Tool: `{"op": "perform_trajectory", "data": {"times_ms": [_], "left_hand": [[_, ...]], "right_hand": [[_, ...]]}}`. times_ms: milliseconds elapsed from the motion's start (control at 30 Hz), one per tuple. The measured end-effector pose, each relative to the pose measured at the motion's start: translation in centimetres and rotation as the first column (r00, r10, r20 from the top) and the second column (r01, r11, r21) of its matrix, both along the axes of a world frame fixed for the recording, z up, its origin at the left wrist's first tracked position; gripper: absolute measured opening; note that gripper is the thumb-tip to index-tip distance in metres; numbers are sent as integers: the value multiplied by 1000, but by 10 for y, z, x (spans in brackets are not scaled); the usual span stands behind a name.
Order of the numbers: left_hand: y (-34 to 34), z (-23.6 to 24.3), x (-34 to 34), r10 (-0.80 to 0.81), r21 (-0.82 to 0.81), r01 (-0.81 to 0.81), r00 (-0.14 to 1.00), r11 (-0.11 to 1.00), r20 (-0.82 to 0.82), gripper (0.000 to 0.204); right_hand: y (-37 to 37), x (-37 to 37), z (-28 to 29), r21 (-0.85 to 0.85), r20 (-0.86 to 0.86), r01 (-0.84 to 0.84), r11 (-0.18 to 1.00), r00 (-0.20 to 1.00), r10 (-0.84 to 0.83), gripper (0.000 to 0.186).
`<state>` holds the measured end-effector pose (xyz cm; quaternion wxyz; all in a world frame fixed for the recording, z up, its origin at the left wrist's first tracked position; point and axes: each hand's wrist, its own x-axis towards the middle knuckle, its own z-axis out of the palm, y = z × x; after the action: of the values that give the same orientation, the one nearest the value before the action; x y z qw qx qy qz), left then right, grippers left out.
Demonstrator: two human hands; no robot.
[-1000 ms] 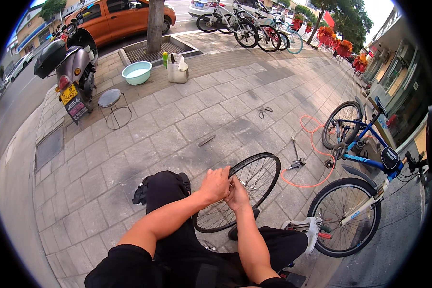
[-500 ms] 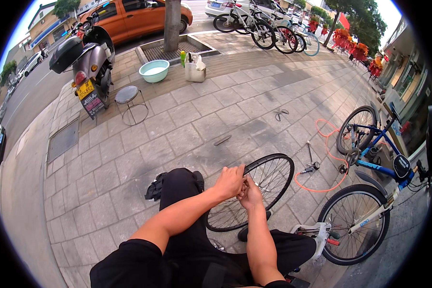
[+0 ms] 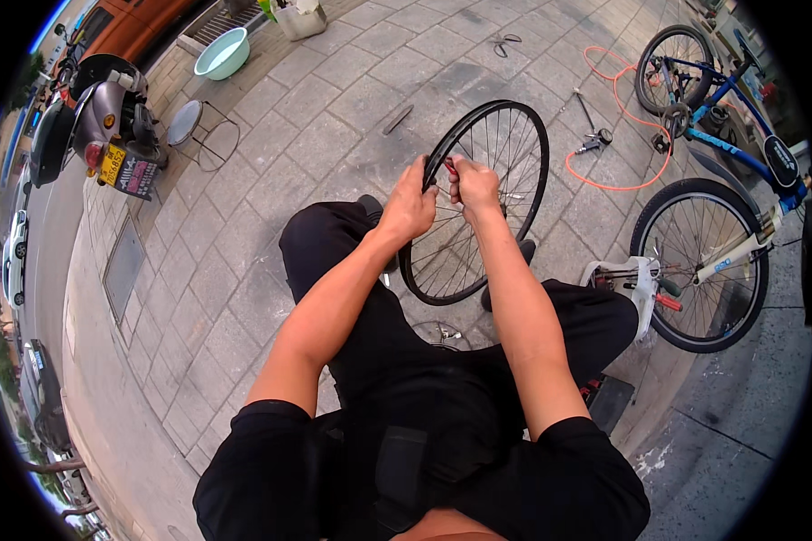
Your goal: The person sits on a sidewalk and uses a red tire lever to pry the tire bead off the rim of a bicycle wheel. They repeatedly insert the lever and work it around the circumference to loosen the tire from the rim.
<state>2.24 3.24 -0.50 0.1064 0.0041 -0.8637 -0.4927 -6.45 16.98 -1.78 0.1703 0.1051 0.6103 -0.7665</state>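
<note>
Between my knees a bicycle wheel with a black tyre (image 3: 545, 162) stands tilted, its lower edge close to the paving. My left hand (image 3: 410, 207) grips the left side of this wheel, fingers wrapped over the tyre and rim. Just right of it, my right hand (image 3: 475, 187) is closed on a small red object (image 3: 450, 166) at the inner side of the rim. Most of that object hides in the fingers, so I cannot tell its kind. Spokes run behind my right wrist.
At right stands a blue-and-white bicycle (image 3: 738, 157), near an orange hose (image 3: 617, 188) and an air gauge (image 3: 604, 136). A flat dark bar (image 3: 397, 119) and scissors (image 3: 505, 43) lie ahead. Left are a round stool (image 3: 186, 123), basin (image 3: 222, 59) and scooter (image 3: 108, 117).
The view has tipped downward. My hands, together at the rim before, have moved apart, and the red object now shows in my right hand. The wheel stands more upright.
</note>
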Motion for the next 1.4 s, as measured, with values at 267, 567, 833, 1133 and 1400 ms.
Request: {"op": "perform_trajectory", "data": {"times_ms": [267, 567, 833, 1133, 1400], "left_hand": [[-17, 27, -23, -121, 133, 108, 989, 985, 88, 54], [-21, 35, -23, -102, -13, 106, 980, 994, 168, 56], [-30, 20, -32, -24, 64, 10, 978, 998, 210, 59], [-27, 25, -29, 21, 57, -33, 978, 998, 208, 62], [-21, 31, -26, 26, -60, -16, 985, 998, 170, 60]], "right_hand": [[-1, 13, 10, 362, -418, 369, 856, 885, -205, 39], [-6, 38, 23, 484, -512, 448, 752, 842, -172, 36], [13, 32, -20, 59, 59, 76, 995, 995, -80, 35], [-22, 68, -3, -53, -30, 120, 991, 992, -122, 31], [-29, 70, 3, -391, 206, 228, 892, 966, -156, 32]]}}
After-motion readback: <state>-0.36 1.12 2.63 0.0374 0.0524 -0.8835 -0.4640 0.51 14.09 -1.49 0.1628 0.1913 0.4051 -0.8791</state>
